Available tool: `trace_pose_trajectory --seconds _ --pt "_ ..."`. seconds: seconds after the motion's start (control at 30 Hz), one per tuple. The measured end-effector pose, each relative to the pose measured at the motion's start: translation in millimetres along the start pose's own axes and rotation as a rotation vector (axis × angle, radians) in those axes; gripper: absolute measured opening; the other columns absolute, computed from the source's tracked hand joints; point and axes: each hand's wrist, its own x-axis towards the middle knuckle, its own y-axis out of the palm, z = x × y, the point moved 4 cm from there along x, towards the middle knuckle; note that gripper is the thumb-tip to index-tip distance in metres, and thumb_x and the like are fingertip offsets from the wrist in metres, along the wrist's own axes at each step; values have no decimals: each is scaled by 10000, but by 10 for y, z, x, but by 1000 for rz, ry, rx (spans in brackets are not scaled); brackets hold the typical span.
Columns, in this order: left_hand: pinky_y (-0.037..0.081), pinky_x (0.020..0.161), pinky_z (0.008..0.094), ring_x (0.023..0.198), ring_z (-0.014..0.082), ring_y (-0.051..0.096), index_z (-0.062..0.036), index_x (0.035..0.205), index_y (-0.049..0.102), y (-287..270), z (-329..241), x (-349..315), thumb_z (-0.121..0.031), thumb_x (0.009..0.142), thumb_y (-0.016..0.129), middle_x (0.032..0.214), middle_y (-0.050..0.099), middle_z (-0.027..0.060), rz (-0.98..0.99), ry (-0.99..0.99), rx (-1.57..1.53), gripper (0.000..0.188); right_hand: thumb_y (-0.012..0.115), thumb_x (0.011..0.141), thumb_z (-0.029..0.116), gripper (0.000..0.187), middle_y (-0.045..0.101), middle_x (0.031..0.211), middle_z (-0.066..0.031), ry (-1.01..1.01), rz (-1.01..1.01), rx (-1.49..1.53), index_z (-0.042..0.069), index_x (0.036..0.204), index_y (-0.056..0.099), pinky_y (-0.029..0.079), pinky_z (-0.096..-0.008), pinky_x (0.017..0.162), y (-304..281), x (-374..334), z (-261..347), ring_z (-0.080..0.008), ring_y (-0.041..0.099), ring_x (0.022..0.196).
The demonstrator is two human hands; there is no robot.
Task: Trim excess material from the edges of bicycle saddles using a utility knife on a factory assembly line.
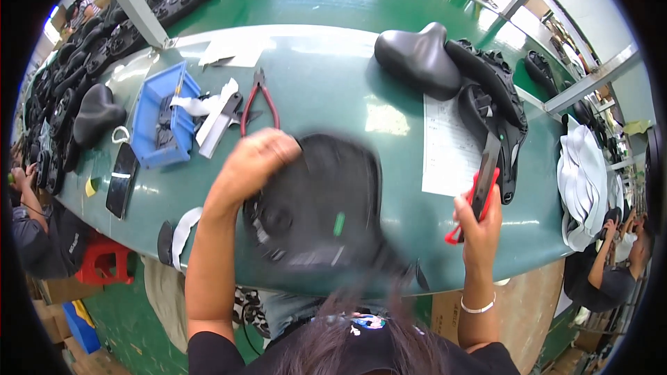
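Observation:
My left hand (262, 160) is closed at the upper left edge of a black bicycle saddle (316, 191). Motion smears the saddle; its underside seems to face up, with a small green mark on it. It is above the near side of the green table, in front of my body. In my right hand (481, 226), to the right of the saddle, is a red utility knife (484, 187). Its wide blade points up and away from me. The blade's tip is near several black saddles and covers (479, 101); blade and held saddle are apart.
Left on the table (326, 90) are a blue bin (146, 128) of small dark parts, red-handled pliers (245, 111), a cutter (221, 125) and a black phone (122, 180). A printed sheet (441, 153) and white fabric pieces (582, 180) lie right. People work at both sides.

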Motion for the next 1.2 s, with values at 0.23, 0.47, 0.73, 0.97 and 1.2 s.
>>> trace_pose_trajectory --seconds 0.23,0.47,0.73,0.97,1.2 --pt "485 708 432 754 382 598 -28 957 592 709 6 32 -305 919 550 860 626 215 362 218 525 283 647 835 138 568 516 1193 -155 1 94 515 45 1335 396 512 -346 849 518 1157 -83 -236 628 924" --pt "512 781 339 918 207 648 -55 1129 620 134 -511 -687 -315 873 647 1005 667 73 470 154 274 366 675 828 147 466 510 931 -6 11 -24 816 119 1249 477 546 -300 604 655 1858 -217 -118 571 702" --pt "500 857 331 1018 220 607 12 1230 487 207 -332 -264 -390 921 586 1136 594 138 -75 1 -628 516 731 643 125 388 461 1205 -221 -859 263 -555 180 1025 687 515 -341 711 950 187 878 -338 549 930" --pt "492 844 317 969 209 606 18 1218 495 103 129 -50 -369 855 658 1113 575 119 -155 -182 -836 554 764 671 83 484 589 1170 -137 -603 969 -186 137 1132 628 552 -344 744 907 -409 451 -277 648 927" --pt "425 897 281 1030 174 525 43 1272 470 -60 -357 -104 -467 825 678 1139 547 109 -107 -103 -345 709 733 726 90 614 623 831 -84 -737 498 -415 153 1302 529 497 -325 555 548 77 431 -231 602 653"
